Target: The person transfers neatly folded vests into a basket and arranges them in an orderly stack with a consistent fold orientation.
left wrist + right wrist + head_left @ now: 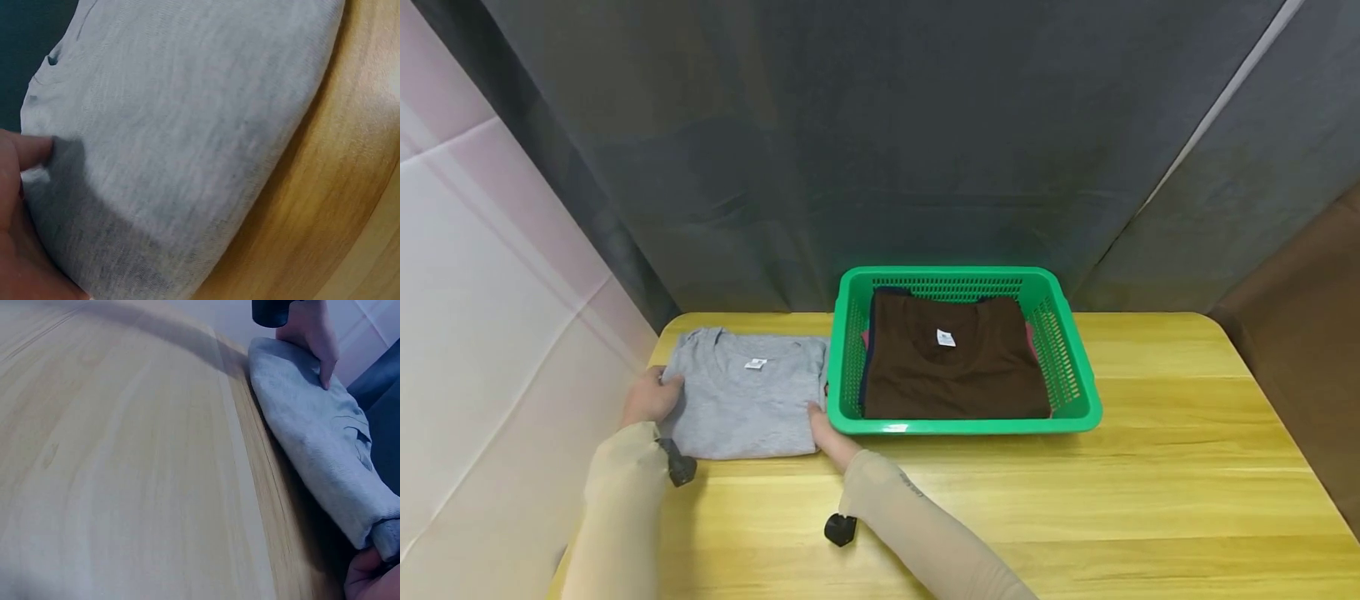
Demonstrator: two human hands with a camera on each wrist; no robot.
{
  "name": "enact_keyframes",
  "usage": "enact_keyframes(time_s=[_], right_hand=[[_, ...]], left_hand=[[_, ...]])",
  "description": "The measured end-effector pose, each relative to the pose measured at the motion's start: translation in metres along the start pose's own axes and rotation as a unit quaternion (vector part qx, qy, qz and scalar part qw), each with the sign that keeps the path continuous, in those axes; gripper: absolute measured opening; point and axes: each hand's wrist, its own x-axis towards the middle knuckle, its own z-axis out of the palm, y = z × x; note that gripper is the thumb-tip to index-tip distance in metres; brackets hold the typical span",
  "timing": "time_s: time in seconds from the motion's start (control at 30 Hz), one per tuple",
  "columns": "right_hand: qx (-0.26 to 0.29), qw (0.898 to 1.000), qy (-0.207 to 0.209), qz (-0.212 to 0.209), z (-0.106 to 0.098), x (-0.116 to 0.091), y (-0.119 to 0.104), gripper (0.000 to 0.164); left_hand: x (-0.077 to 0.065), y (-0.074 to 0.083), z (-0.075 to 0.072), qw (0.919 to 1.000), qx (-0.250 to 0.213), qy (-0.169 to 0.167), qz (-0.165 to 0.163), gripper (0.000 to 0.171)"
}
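Note:
A folded grey T-shirt (pixel 745 412) with a white neck label lies flat between the two hands, left of the green basket. At its left side the left hand (pixel 651 396) grips the edge, thumb on top and the other fingers tucked beneath. The right hand (pixel 832 435) holds the opposite edge near the front corner, close against the basket wall. In the right wrist view, dark shadow runs under the long front fold of the grey T-shirt (pixel 312 431), and the fingers (pixel 365 575) of the right hand curl under its near end.
The green plastic basket (pixel 962 427) stands at the table's back middle. Inside, a folded brown T-shirt (pixel 955 387) tops other folded garments with navy and pink edges showing. A dark curtain (pixel 925 142) hangs behind the wooden table (pixel 1187 433), and a white wall (pixel 497 308) borders the left.

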Motion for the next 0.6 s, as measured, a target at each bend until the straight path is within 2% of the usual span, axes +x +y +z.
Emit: enact_keyframes(time_s=[0.13,0.23,0.37,0.5,0.6], right_hand=[[-0.006,0.993,-0.117,-0.012,-0.042,-0.009,-0.036,0.078],[-0.021,0.985,-0.168,-0.005,-0.061,-0.015,-0.054,0.079],[-0.018,0.984,-0.174,-0.044,-0.074,-0.019,-0.070,0.067],[0.036,0.980,-0.160,-0.112,-0.071,-0.020,-0.073,0.049],[0.084,0.971,-0.151,-0.164,-0.062,-0.016,-0.067,0.038]], left_hand=[[0.003,0.000,0.001,0.9997,0.016,-0.012,-0.013,0.064],[0.004,-0.001,0.001,0.9994,0.030,-0.014,-0.001,0.064],[0.004,-0.001,0.002,0.9993,0.029,-0.011,0.023,0.059],[0.001,0.000,0.000,0.9990,0.024,-0.015,0.034,0.055],[-0.001,0.000,-0.001,0.9987,0.024,-0.019,0.041,0.052]])
